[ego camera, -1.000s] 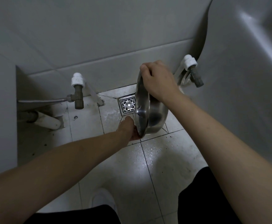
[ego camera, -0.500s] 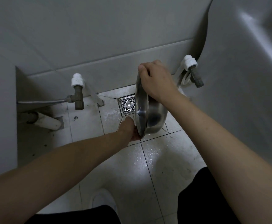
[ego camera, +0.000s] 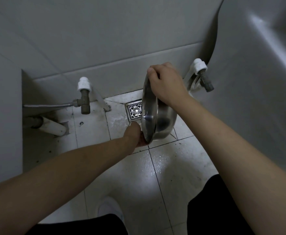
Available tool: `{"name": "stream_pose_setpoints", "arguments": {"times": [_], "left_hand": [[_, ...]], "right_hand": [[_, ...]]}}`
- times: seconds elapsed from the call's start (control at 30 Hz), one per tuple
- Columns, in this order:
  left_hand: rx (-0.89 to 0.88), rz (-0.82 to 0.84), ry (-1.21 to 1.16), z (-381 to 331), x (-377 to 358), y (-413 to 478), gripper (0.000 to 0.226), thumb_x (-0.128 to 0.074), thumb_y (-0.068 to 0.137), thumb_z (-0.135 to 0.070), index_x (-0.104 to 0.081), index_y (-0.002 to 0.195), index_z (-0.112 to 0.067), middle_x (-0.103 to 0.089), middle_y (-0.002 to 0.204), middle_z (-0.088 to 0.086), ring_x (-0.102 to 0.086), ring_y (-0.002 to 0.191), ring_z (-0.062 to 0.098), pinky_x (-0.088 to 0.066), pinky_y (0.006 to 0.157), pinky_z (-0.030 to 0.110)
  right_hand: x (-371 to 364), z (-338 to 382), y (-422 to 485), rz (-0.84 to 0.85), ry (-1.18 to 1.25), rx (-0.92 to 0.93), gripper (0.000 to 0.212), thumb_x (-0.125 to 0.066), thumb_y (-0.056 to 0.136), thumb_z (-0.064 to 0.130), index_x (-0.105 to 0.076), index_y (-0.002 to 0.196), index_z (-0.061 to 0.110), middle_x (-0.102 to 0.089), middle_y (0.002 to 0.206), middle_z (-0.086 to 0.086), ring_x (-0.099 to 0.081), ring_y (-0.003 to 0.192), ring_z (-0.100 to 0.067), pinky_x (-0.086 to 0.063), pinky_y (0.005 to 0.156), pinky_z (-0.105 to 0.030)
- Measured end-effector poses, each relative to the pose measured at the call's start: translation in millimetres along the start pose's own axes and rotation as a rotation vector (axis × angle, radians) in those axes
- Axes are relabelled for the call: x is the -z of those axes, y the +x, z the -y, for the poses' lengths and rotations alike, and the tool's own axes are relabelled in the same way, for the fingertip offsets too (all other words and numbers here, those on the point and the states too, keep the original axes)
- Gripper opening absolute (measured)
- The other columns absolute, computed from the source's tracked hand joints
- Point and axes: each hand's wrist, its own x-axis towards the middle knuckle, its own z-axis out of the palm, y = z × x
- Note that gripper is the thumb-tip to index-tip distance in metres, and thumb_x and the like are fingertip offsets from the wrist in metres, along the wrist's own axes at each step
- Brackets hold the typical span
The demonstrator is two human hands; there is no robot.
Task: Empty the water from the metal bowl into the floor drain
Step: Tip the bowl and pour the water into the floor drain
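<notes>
- The steel bowl (ego camera: pixel 157 116) stands on edge, its mouth turned left toward the drain (ego camera: pixel 134 110); no water shows at its rim.
- My right hand (ego camera: pixel 167 84) is clamped over its top rim, my left hand (ego camera: pixel 136 135) under its bottom rim.
- It hangs just right of the drain, near the floor's far edge by the wall.
- Since a second ago, hardly anything has changed.

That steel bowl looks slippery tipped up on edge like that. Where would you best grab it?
By the rolled rim, at two opposite points, as here: the right hand comes over the top edge of the metal bowl, the left hand supports the bottom edge. The curved wall looks smooth, offering little purchase; the rim gives fingers a lip, and opposite holds should steady the tilt toward the floor drain.
</notes>
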Motion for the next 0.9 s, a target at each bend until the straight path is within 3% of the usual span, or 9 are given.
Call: {"name": "stream_pose_setpoints", "arguments": {"times": [0.07, 0.13, 0.17, 0.27, 0.33, 0.47, 0.63, 0.83, 0.9], "left_hand": [[-0.058, 0.009, -0.002, 1.5, -0.5, -1.3, 0.053, -0.026, 0.106, -0.027, -0.041, 0.141, 0.008, -0.062, 0.123, 0.031, -0.07, 0.1, 0.04, -0.055, 0.049, 0.029], [-0.073, 0.014, -0.015, 2.0, -2.2, -2.0, 0.051, -0.025, 0.106, -0.024, -0.04, 0.142, 0.008, -0.05, 0.142, 0.029, -0.054, 0.125, 0.042, -0.055, 0.071, 0.034], [-0.057, 0.014, -0.013, 1.8, -1.9, -5.0, 0.051, -0.025, 0.106, -0.025, -0.041, 0.142, 0.008, -0.05, 0.142, 0.029, -0.056, 0.122, 0.042, -0.056, 0.071, 0.035], [-0.009, -0.002, -0.027, -1.8, 2.3, -8.3, 0.055, -0.026, 0.106, -0.032, -0.046, 0.138, 0.009, -0.057, 0.132, 0.031, -0.063, 0.092, 0.033, -0.053, 0.033, 0.032], [-0.012, -0.033, -0.016, -2.6, 5.4, -3.7, 0.055, -0.026, 0.106, -0.031, -0.046, 0.137, 0.009, -0.057, 0.132, 0.031, -0.063, 0.096, 0.035, -0.05, 0.03, 0.03], [0.016, -0.048, -0.067, -3.0, 14.1, -0.3, 0.055, -0.027, 0.104, -0.035, -0.049, 0.134, 0.006, -0.059, 0.129, 0.029, -0.062, 0.111, 0.043, -0.054, 0.036, 0.036], [-0.075, -0.094, 0.009, -1.7, 20.7, 2.1, 0.051, -0.029, 0.102, -0.031, -0.051, 0.129, 0.006, -0.065, 0.119, 0.021, -0.066, 0.104, 0.038, -0.06, 0.079, 0.045], [-0.244, -0.141, 0.143, 0.0, 26.9, 5.4, 0.046, -0.033, 0.101, -0.028, -0.052, 0.128, 0.004, -0.066, 0.116, 0.023, -0.071, 0.096, 0.038, -0.063, 0.071, 0.046], [-0.251, -0.168, 0.157, -2.7, 27.6, 3.9, 0.045, -0.035, 0.101, -0.028, -0.053, 0.127, 0.004, -0.065, 0.118, 0.025, -0.07, 0.099, 0.039, -0.062, 0.077, 0.05]], "right_hand": [[1.7, -0.5, -1.3, -0.006, 0.001, 0.0, 0.039, -0.039, 0.105, 0.027, -0.071, 0.106, 0.005, -0.061, 0.114, -0.017, -0.056, 0.114, -0.033, -0.042, 0.097, -0.033], [3.8, -1.2, -3.0, -0.005, 0.004, -0.007, 0.038, -0.039, 0.105, 0.027, -0.07, 0.105, 0.005, -0.061, 0.113, -0.017, -0.057, 0.114, -0.032, -0.041, 0.096, -0.032], [4.8, -1.2, -4.0, -0.01, 0.008, -0.015, 0.038, -0.04, 0.105, 0.027, -0.071, 0.108, 0.004, -0.061, 0.116, -0.017, -0.057, 0.114, -0.032, -0.041, 0.097, -0.032], [7.3, -0.4, -7.8, -0.038, 0.012, -0.03, 0.039, -0.042, 0.104, 0.026, -0.069, 0.119, 0.002, -0.061, 0.124, -0.018, -0.058, 0.117, -0.034, -0.041, 0.1, -0.034], [8.8, -0.7, -9.9, -0.047, 0.013, -0.031, 0.039, -0.043, 0.103, 0.026, -0.068, 0.121, 0.002, -0.061, 0.126, -0.019, -0.058, 0.118, -0.035, -0.041, 0.102, -0.035], [12.8, -0.8, -14.9, -0.059, 0.013, -0.022, 0.038, -0.043, 0.104, 0.025, -0.069, 0.123, 0.004, -0.062, 0.125, -0.019, -0.057, 0.12, -0.031, -0.039, 0.101, -0.032], [19.8, -7.6, -17.7, -0.038, 0.006, -0.035, 0.037, -0.041, 0.103, 0.024, -0.07, 0.12, 0.008, -0.067, 0.118, -0.02, -0.058, 0.117, -0.032, -0.044, 0.099, -0.034], [29.9, -21.1, -26.4, -0.093, 0.06, -0.087, 0.03, -0.045, 0.099, 0.016, -0.071, 0.099, 0.001, -0.067, 0.088, -0.014, -0.061, 0.09, -0.03, -0.047, 0.078, -0.031], [31.9, -24.3, -28.5, -0.12, 0.104, -0.121, 0.032, -0.045, 0.098, 0.015, -0.073, 0.111, 0.004, -0.072, 0.1, -0.013, -0.064, 0.098, -0.029, -0.051, 0.086, -0.033]]}}
